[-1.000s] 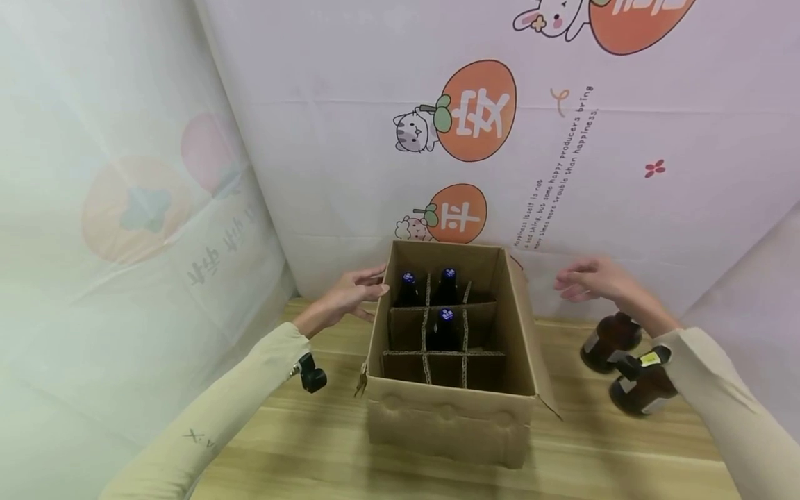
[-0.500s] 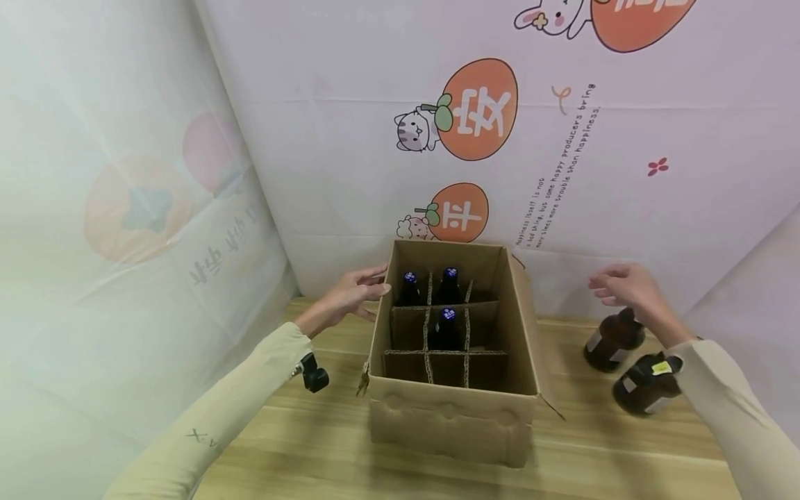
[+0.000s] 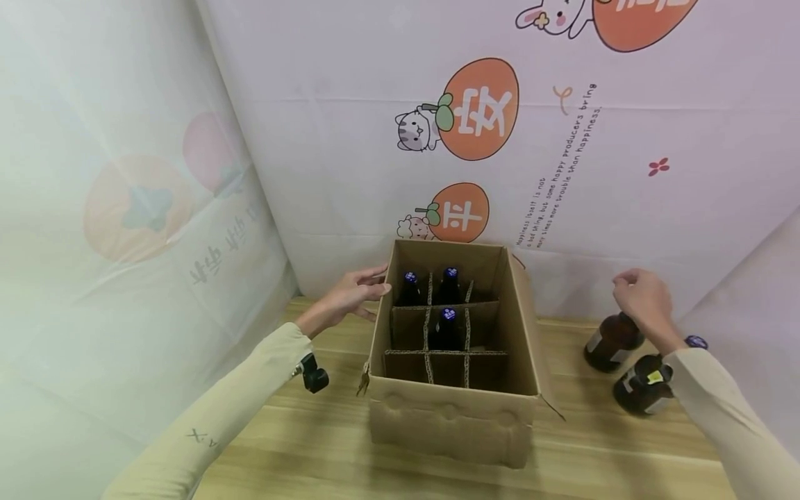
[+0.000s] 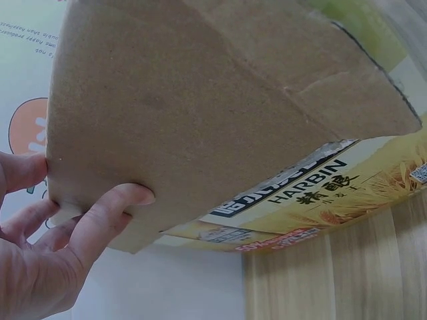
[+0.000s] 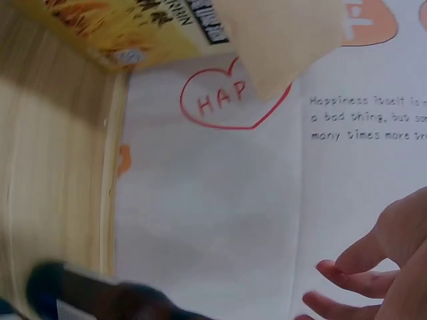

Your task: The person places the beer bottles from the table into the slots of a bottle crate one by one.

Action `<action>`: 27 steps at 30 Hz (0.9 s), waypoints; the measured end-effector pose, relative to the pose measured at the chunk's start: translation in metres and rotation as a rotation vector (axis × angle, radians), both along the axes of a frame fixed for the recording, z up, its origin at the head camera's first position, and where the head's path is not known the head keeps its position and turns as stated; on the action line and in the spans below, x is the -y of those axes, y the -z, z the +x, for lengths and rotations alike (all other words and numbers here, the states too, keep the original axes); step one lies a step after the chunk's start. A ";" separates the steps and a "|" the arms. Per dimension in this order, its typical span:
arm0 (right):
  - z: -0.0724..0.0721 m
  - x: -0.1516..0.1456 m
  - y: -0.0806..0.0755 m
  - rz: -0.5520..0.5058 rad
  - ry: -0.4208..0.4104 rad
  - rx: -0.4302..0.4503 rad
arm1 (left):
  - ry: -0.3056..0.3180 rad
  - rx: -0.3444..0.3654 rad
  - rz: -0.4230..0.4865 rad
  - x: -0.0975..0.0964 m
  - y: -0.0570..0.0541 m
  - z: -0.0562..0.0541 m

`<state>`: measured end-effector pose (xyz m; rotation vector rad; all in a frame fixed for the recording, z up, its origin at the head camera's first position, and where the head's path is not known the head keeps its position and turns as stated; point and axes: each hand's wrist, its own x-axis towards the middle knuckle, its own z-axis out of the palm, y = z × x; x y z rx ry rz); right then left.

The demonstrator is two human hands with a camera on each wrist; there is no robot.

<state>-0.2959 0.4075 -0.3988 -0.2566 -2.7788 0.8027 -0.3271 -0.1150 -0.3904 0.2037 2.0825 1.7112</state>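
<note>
An open cardboard box (image 3: pixel 450 430) with a cardboard divider holds three dark bottles with blue caps: a back-left bottle (image 3: pixel 410 290), a back-middle bottle (image 3: pixel 450 286) and a centre bottle (image 3: pixel 447 335). My left hand (image 3: pixel 348 295) holds the box's left side near the back; in the left wrist view its thumb lies on the brown flap (image 4: pixel 187 100), fingers at the flap's edge. Right of the box stand two brown bottles, a rear one (image 3: pixel 606 345) and a front one (image 3: pixel 639 390). Above the rear bottle hovers my right hand (image 3: pixel 646 300), loosely curled around nothing; its wrist hides part of that bottle.
Everything stands on a wooden table (image 3: pixel 300 451). A printed white cloth (image 3: pixel 350 173) hangs close behind the box, and another cloth (image 3: pixel 137 333) borders the left side. The box's right flap (image 3: pixel 531 326) sticks outward towards the loose bottles.
My right hand has moved right, away from the box, to above the rear loose bottle. A blue cap has come into view beside the right sleeve. The left hand stays on the box.
</note>
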 end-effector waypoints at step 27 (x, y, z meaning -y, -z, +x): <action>0.008 -0.018 0.025 -0.048 -0.029 0.015 | 0.023 -0.020 0.004 0.001 -0.001 0.003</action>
